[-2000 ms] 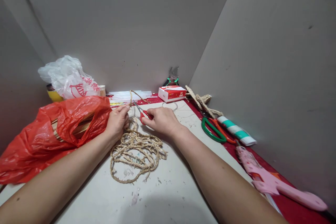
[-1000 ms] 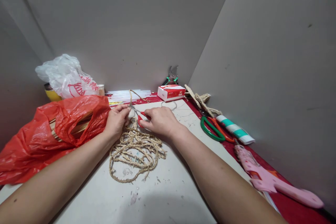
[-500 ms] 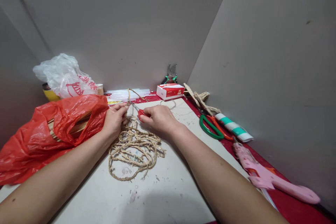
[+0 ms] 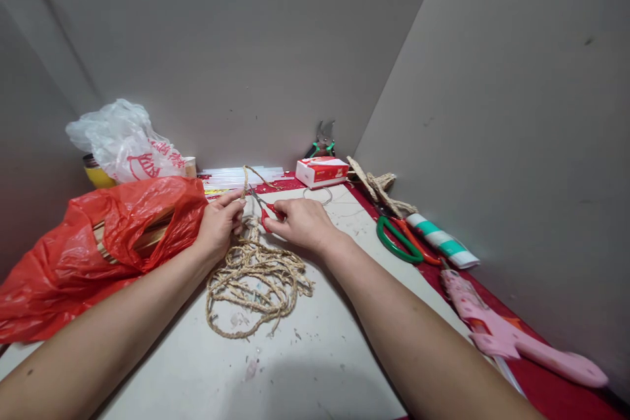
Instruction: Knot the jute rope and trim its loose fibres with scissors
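Between its thumb and fingers, my left hand [image 4: 220,221] pinches a braided straw rope [image 4: 260,282]. A short end of it sticks up above the fingertips and bends over to the right. The rest lies in a loose tangle on the white board [image 4: 295,367], below and between my hands. Small red-handled scissors [image 4: 266,213] are in my right hand [image 4: 304,223], with thumb and fingers in the handles. Their blades are parted and point up and left, just right of the rope end by my left fingertips.
A red plastic bag [image 4: 73,249] with flat strips inside lies left. Behind are a white bag [image 4: 128,144], clear sticks [image 4: 241,177], a red-white box [image 4: 322,172] and pliers [image 4: 322,138]. Green-handled shears [image 4: 394,243], a striped roll [image 4: 445,239] and a pink glue gun [image 4: 516,338] line the right.
The scissor blades have opened wider and now sit slightly apart from the rope end, where before they met it. The view has shifted slightly.
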### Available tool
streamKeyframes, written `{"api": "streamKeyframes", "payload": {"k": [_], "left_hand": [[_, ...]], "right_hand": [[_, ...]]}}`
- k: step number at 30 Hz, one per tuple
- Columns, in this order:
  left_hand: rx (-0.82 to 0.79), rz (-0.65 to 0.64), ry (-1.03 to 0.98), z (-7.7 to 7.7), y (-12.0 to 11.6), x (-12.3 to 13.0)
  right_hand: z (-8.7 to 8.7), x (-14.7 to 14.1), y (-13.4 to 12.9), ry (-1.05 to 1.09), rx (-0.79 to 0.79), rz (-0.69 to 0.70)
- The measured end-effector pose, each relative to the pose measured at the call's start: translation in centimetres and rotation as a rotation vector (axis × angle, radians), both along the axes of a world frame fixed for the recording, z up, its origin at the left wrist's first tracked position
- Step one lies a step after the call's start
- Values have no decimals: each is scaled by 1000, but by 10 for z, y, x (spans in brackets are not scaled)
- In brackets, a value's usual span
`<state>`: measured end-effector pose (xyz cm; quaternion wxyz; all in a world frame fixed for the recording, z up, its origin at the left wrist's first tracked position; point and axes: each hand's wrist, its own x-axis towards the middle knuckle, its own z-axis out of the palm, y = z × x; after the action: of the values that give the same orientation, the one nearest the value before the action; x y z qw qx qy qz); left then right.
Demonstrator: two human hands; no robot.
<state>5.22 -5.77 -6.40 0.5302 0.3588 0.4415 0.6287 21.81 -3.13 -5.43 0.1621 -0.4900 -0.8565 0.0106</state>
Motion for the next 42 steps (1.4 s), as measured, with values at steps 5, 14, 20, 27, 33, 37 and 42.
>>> {"api": "streamKeyframes", "payload": {"k": [5,14,20,27,33,37,42], "left_hand": [[-8,-10,10,1,-1,0],[-6,-27,20,2,-2,0],[2,-22,22,-1,0,0],[5,-6,61,-2,0,0],[38,7,101,-2,-1,0],[49,57,175,-6,2,-1],[72,68,193,-13,5,-3]], "right_hand": [[0,-1,0,-36,7,1],[-2,4,7,-27,15,-29],[-2,1,3,4,38,-12],[-1,1,5,-51,8,-21],[-10,7,15,42,-35,-82],[-11,6,13,71,-31,-82],[-13,5,12,70,-1,-54]]}}
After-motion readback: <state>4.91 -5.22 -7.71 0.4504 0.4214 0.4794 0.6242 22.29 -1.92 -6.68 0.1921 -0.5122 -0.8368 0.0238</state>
